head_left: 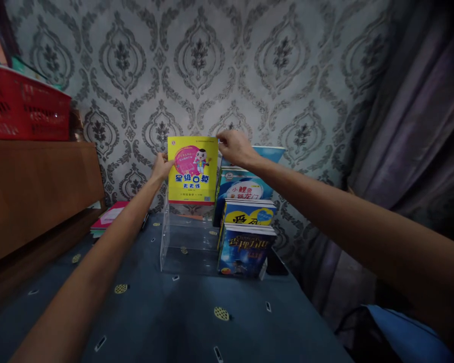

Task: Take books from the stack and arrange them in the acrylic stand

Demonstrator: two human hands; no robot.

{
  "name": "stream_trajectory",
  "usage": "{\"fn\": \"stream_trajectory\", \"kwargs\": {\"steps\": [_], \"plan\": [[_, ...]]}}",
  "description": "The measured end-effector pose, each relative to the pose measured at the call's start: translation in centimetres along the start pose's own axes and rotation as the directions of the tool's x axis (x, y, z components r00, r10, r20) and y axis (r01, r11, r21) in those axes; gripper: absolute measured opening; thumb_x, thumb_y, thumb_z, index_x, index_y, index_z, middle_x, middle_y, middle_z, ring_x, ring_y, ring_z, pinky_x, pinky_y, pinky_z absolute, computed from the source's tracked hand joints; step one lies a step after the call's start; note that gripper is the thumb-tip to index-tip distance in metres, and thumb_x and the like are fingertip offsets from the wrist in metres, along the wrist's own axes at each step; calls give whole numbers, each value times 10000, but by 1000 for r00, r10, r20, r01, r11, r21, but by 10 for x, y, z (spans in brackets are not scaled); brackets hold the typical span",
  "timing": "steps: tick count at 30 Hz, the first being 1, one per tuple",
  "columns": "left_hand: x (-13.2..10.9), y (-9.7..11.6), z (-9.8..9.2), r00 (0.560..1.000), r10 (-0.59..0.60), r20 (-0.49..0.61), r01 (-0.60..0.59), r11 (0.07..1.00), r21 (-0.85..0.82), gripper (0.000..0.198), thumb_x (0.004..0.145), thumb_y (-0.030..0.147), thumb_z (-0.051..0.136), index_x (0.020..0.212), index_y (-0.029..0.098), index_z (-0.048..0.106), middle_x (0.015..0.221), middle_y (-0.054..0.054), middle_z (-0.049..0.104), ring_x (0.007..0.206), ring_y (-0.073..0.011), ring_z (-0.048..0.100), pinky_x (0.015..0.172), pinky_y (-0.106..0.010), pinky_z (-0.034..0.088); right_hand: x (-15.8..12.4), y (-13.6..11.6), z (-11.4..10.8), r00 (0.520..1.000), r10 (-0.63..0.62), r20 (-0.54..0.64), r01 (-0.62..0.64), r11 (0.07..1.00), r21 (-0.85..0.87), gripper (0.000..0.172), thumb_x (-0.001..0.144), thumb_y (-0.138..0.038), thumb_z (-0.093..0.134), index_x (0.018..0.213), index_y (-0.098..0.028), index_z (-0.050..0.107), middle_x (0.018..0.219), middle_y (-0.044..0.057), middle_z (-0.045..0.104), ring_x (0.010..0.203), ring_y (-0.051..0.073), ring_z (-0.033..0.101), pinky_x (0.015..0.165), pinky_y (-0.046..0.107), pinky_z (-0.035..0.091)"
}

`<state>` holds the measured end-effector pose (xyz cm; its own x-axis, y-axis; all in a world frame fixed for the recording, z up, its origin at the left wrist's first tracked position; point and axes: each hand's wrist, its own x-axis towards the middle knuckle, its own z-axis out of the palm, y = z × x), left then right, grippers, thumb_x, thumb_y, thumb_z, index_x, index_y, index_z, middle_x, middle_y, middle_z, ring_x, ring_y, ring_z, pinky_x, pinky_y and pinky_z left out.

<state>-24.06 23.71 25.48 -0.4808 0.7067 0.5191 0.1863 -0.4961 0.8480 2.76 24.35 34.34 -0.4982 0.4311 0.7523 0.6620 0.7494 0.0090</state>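
Note:
A yellow book (192,169) with a pink circle and a cartoon figure stands upright at the back left of a clear tiered rack (191,252). My left hand (162,167) pinches its left edge. At its top right corner, my right hand (235,146) has its fingers closed on the cover. The rack's right side holds books in rows: a dark blue book (245,252) in front, a blue and yellow book (249,213) behind it, then a teal book (245,187). A light blue book (270,153) rises at the back, partly hidden by my right hand and forearm.
The rack stands on a dark blue patterned cloth (174,312). At left, a red basket (26,103) sits on a wooden cabinet (41,191), with a pink book stack (109,217) nearby. Patterned wallpaper is behind; a curtain (382,151) hangs at right.

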Motion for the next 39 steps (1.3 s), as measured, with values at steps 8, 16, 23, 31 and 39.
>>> {"fn": "stream_trajectory", "kwargs": {"steps": [8,16,23,31,39], "plan": [[-10,-13,0,994,-81,68,92,977,-193,289,818,355,774,1013,186,644,697,-10,721,635,-205,705,656,-309,578,-7,5,-2,1000,4,-31,-4,1000,9,446,873,-116,501,1278,-119,688,1190,156,749,1089,313,682,938,407,522],[-22,-12,5,988,-21,151,79,919,-387,300,923,427,691,1041,151,698,892,-63,792,728,-191,748,779,-327,623,-20,25,-6,999,29,-35,-30,999,-37,431,870,-155,519,1268,-131,684,1249,159,734,1184,337,650,1017,465,517],[-28,-9,10,988,-9,152,75,895,-439,282,936,395,689,1067,146,701,886,-52,800,745,-183,758,816,-326,635,-28,24,-10,1000,3,21,-2,999,-33,426,896,-181,508,1286,-152,678,1303,131,721,1232,321,648,1046,445,513],[-39,-3,13,985,2,170,76,892,-447,261,966,371,649,1037,130,719,944,-83,807,832,-213,771,888,-364,626,-29,21,-9,1000,0,18,1,1000,-23,433,910,-177,503,1309,-154,671,1333,133,707,1251,329,638,1065,460,498],[-40,-4,12,983,-9,186,94,887,-453,304,924,426,702,1037,146,729,1011,-100,805,965,-251,767,951,-380,608,-26,20,-7,999,48,-6,-48,998,42,465,898,-170,528,1353,-141,620,1288,158,720,1226,330,648,1034,463,511]]}}
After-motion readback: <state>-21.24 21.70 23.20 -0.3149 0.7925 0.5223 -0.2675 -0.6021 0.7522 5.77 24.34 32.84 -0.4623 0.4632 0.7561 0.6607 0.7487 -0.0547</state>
